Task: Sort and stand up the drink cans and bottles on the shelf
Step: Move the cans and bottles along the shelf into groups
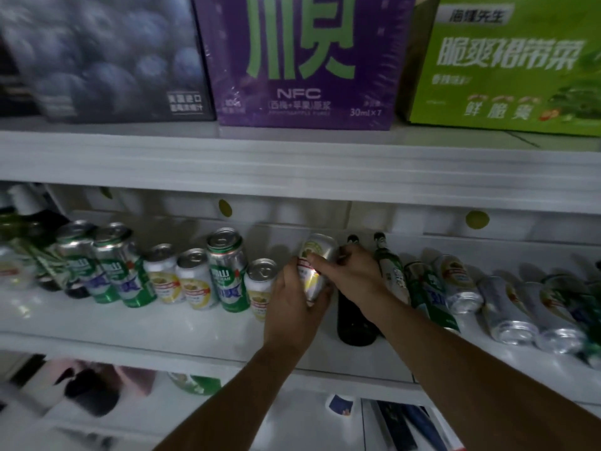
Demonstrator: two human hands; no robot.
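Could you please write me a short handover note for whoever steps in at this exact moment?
Left hand: grips the lower part of a white-and-yellow can.
Right hand: holds the same can higher up; the can is tilted.
Done: a row of upright cans stands on the shelf left of the hands, tall green and short white ones mixed.
Left: stand the held can up. To its right, the dark bottle, the green bottle and the lying cans need standing up.
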